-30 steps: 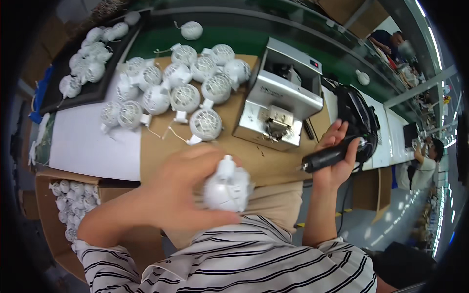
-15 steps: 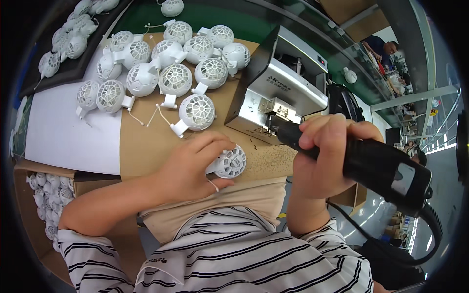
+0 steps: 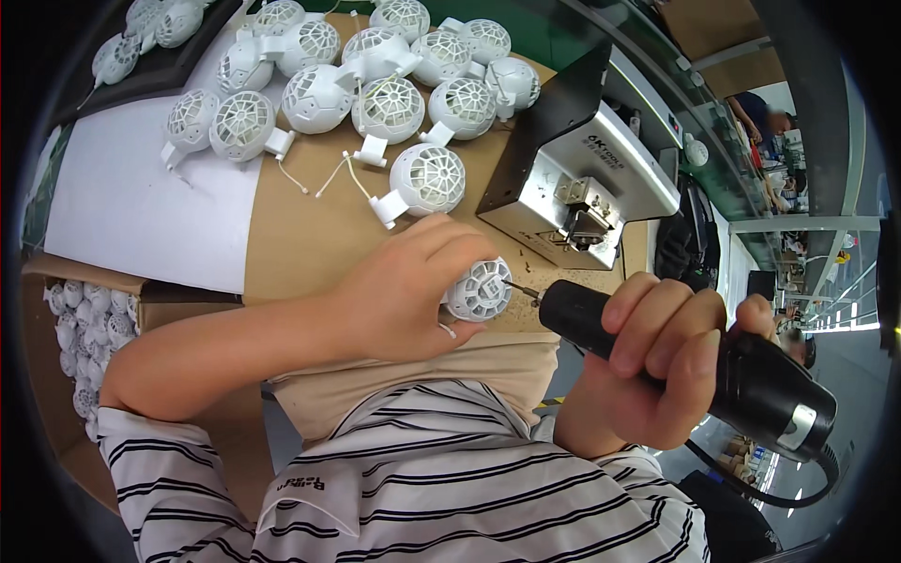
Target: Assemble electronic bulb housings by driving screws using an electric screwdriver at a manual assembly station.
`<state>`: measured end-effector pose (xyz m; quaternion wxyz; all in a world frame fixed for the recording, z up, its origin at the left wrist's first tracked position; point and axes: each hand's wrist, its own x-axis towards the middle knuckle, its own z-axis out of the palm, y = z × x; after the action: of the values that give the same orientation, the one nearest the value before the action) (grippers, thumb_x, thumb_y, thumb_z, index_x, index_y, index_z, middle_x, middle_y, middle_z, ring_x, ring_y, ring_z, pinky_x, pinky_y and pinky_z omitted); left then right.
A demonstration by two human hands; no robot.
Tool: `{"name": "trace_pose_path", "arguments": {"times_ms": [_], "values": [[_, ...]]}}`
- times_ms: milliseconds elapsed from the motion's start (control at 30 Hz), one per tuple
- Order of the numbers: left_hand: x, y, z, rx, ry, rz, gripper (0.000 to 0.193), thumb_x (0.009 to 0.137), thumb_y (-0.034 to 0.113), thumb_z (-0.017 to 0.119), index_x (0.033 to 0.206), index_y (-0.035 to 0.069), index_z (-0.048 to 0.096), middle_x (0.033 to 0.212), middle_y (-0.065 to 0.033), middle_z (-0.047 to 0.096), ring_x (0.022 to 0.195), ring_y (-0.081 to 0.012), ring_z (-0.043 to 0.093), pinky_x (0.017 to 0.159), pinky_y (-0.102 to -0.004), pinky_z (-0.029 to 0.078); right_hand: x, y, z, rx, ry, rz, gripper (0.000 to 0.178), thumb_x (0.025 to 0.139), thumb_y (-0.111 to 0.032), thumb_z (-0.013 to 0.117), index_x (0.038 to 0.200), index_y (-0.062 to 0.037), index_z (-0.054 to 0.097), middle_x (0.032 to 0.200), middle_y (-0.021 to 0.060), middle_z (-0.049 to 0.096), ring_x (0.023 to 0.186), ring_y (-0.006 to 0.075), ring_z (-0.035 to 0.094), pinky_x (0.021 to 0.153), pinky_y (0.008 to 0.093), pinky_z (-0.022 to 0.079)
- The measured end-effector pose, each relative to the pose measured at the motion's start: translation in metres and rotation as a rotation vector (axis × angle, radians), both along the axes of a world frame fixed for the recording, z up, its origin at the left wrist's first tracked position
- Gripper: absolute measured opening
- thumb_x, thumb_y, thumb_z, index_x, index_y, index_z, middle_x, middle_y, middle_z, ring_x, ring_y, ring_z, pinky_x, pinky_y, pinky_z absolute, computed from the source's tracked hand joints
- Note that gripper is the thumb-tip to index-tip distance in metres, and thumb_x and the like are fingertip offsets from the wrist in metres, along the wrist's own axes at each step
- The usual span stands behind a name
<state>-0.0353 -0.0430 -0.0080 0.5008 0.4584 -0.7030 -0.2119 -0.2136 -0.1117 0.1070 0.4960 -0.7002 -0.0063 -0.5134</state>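
Here, the left hand (image 3: 408, 291) pinches a white ball (image 3: 483, 293) near the brown board's (image 3: 291, 249) front edge, while the right hand (image 3: 662, 357) wraps around a black screwdriver (image 3: 577, 314), its bit at the ball's slotted face.

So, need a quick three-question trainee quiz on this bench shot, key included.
1. Which hand holds the black cylindrical corded power tool: A) left, B) right?
2. True or false: the brown cardboard box at lower left holds white round plastic pieces.
3. Fill in: the tool's thin metal bit points toward a white round slotted plastic housing gripped in the ____ hand.

Key: 1. B, right hand; 2. True; 3. left hand.
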Motion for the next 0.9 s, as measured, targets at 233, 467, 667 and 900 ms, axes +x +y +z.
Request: {"name": "trace_pose_path", "arguments": {"times_ms": [233, 467, 667, 900], "values": [[-0.001, -0.001, -0.001, 0.002, 0.011, -0.005, 0.056, 0.067, 0.010, 0.079, 0.117, 0.006, 0.054, 0.109, -0.0118, 0.059, 0.097, -0.0282, 0.056, 0.085, -0.0371, 0.048, -0.008, 0.004, 0.000, 0.039, 0.062, 0.046, 0.041, 0.097, -0.009, 0.046, 0.138, -0.0080, 0.041, 0.070, -0.0006, 0.047, 0.055, 0.0102, 0.048, 0.064, 0.0308, 0.045], [0.000, 0.001, -0.002, -0.012, 0.001, 0.000, 0.057, 0.068, 0.008, 0.080, 0.118, 0.005, 0.054, 0.111, -0.0125, 0.060, 0.097, -0.0286, 0.057, 0.086, -0.0378, 0.048, -0.001, 0.009, -0.007, 0.069, 0.095, 0.030, 0.041, 0.095, -0.007, 0.046, 0.136, -0.0110, 0.041, 0.069, -0.0004, 0.048, 0.054, 0.0106, 0.048, 0.063, 0.0310, 0.045], [-0.003, -0.003, 0.000, -0.014, 0.009, -0.049, 0.054, 0.069, 0.009, 0.078, 0.117, 0.005, 0.054, 0.108, -0.0123, 0.059, 0.097, -0.0290, 0.055, 0.085, -0.0378, 0.048, -0.003, 0.012, -0.008, 0.083, 0.047, 0.022, 0.037, 0.088, 0.003, 0.055, 0.119, -0.0105, 0.042, 0.071, 0.0055, 0.055, 0.055, 0.0167, 0.054, 0.058, 0.0319, 0.047], [0.000, 0.003, 0.011, 0.062, -0.028, -0.086, 0.047, 0.076, 0.016, 0.074, 0.117, 0.002, 0.055, 0.108, -0.0145, 0.061, 0.092, -0.0307, 0.056, 0.085, -0.0407, 0.046, -0.009, 0.015, 0.002, 0.095, 0.195, -0.191, 0.027, 0.082, -0.002, 0.067, 0.105, -0.0073, 0.054, 0.070, 0.0021, 0.062, 0.056, 0.0150, 0.054, 0.056, 0.0250, 0.045]]}}
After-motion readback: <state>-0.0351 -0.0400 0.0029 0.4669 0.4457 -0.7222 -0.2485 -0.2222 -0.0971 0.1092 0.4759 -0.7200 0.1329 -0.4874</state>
